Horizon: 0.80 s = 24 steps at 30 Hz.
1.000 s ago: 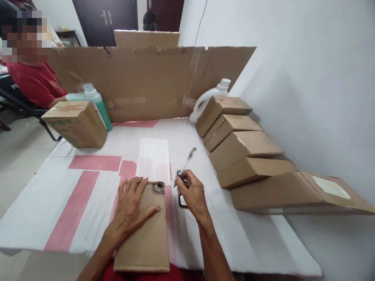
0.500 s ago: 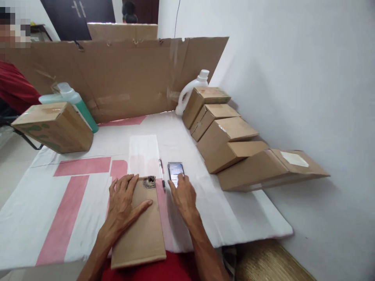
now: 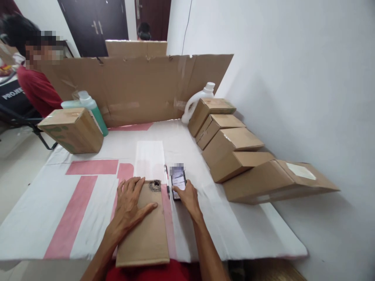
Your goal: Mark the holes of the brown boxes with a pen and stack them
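My left hand [image 3: 131, 203] lies flat on a brown cardboard piece [image 3: 146, 240], fingers together and thumb stretched out to the right. Near the cardboard's top right corner is a dark scribbled patch [image 3: 155, 185] around a small black spot. My right hand [image 3: 189, 196] grips the lower part of a smartphone [image 3: 178, 180], its thumb across the lit screen and its fingers along the right edge. Between the cardboard and the phone a pen [image 3: 166, 180] lies lengthwise. Just beyond the cardboard a white sheet of paper [image 3: 150, 156] rests on the cloth.
Several cardboard boxes [image 3: 246, 137] stand in a row on the right, with a white jug [image 3: 195, 102] behind them. Another box [image 3: 73, 130] and a green bottle [image 3: 98, 117] are at the left. A cardboard screen [image 3: 140, 91] borders the back; a person in red [image 3: 38, 88] sits beyond.
My right hand has moved from touching the phone's screen to holding its lower end and right edge. The view has tilted up and left. My left hand stays on the cardboard.
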### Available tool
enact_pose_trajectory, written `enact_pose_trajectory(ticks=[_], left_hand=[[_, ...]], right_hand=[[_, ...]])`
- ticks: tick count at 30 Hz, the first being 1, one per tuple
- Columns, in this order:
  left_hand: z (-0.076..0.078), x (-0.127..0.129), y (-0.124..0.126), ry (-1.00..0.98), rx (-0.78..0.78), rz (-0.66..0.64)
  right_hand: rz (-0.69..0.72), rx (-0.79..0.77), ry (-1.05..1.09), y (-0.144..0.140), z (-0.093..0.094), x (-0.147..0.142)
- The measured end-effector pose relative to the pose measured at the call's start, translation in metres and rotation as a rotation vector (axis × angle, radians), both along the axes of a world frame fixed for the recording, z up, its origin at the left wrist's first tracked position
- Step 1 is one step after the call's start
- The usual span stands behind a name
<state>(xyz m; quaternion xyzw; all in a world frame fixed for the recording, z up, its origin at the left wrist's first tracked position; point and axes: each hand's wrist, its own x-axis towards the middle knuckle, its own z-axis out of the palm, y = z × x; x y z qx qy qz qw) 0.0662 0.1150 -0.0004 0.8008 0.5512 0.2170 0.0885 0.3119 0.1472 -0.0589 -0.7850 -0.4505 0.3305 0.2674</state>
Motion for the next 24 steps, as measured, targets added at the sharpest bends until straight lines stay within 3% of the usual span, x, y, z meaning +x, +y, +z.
enact_pose_trajectory(ticks=[3, 5, 8, 10, 14, 18, 24], left_hand=[[-0.002, 0.0, -0.001, -0.009, 0.008, 0.009], [-0.002, 0.0, -0.001, -0.013, 0.01, 0.009], [-0.002, 0.001, -0.002, -0.024, 0.016, 0.008], [-0.001, 0.001, -0.001, -0.024, 0.018, 0.01], [-0.001, 0.001, -0.001, -0.017, 0.008, 0.006], [-0.001, 0.0, -0.002, 0.002, -0.031, -0.001], [-0.006, 0.0, 0.0, -0.013, -0.036, 0.054]], right_hand=[[0.057, 0.084, 0.132, -0.009, -0.002, 0.003], [0.025, 0.184, 0.333, -0.022, 0.007, 0.005], [-0.064, 0.276, 0.849, -0.049, 0.037, 0.008], [-0.077, 0.257, 1.102, -0.067, 0.064, 0.005], [0.041, 0.122, 1.471, -0.089, 0.098, -0.02], [0.186, -0.101, 1.758, -0.096, 0.095, -0.058], [0.255, -0.286, 1.802, -0.107, 0.08, -0.078]])
